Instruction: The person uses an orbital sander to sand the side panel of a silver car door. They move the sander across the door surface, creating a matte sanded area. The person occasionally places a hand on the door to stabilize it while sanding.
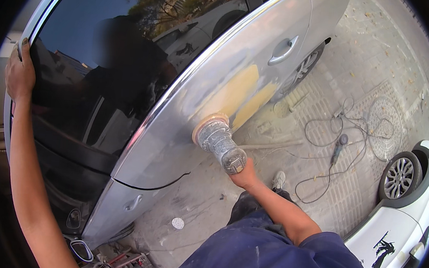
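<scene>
My right hand [244, 174] is closed around a dusty grey power sander [220, 143]. The sander's round pad lies against the silver car door [175, 116], at the near end of a tan filler patch [235, 93]. A second tan patch [255, 106] runs beside it, below the door handle [283, 50]. My left hand [21, 76] grips the upper edge of the door's window frame [31, 31], its far fingers partly hidden behind the edge. Between my hands is the dark window glass [114, 65], which reflects a person and another car.
On the paved floor to the right lies another corded power tool [339, 146] with its cable looped around. A white car [393, 228] stands at the right. A white perforated sanding disc [177, 223] and red-and-grey clutter [126, 263] lie at the lower left.
</scene>
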Demonstrator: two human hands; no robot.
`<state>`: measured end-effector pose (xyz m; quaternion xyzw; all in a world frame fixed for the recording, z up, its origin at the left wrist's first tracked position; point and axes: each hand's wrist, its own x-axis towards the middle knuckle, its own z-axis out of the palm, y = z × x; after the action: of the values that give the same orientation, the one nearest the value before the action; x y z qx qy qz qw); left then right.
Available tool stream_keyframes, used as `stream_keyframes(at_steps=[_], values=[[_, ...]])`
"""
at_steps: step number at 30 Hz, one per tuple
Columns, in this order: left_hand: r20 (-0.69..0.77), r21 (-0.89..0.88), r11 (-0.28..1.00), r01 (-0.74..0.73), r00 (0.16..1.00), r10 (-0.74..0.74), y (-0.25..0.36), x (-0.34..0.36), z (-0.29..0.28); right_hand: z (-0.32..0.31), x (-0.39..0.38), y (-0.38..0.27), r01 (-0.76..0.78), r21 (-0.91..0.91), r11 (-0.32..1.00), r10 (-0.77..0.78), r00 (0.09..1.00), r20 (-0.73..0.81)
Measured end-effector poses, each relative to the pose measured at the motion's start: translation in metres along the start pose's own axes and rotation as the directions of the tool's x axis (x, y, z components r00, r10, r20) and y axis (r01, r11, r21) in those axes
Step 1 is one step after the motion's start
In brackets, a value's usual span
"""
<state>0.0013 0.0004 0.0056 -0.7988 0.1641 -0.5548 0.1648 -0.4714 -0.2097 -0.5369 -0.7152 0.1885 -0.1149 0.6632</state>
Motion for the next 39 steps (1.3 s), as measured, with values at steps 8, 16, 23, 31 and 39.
stream_keyframes(at_steps=[8, 16, 23, 31, 39], values=[[-0.013, 0.023, 1.0, 0.005, 1.0, -0.005, 0.001, -0.005, -0.003, 0.001, 0.007, 0.011, 0.048, 0.088, 0.995, -0.048, 0.999, -0.009], [0.055, -0.054, 0.999, 0.002, 0.998, 0.001, 0.002, -0.003, -0.007, -0.012, 0.013, 0.004, -0.041, 0.26, 0.965, 0.076, 0.99, -0.122], [0.105, 0.064, 0.998, -0.022, 0.994, 0.015, -0.009, 0.006, 0.002, -0.025, 0.024, -0.006, -0.223, 0.417, 0.881, 0.264, 0.964, -0.042], [0.153, 0.094, 0.994, -0.057, 0.987, 0.042, -0.019, 0.007, 0.01, -0.051, 0.048, -0.014, -0.217, 0.589, 0.778, 0.312, 0.948, -0.063], [0.059, 0.05, 0.997, -0.062, 0.996, 0.059, -0.021, 0.006, 0.015, -0.056, 0.039, -0.02, -0.237, 0.567, 0.789, 0.325, 0.944, -0.059]])
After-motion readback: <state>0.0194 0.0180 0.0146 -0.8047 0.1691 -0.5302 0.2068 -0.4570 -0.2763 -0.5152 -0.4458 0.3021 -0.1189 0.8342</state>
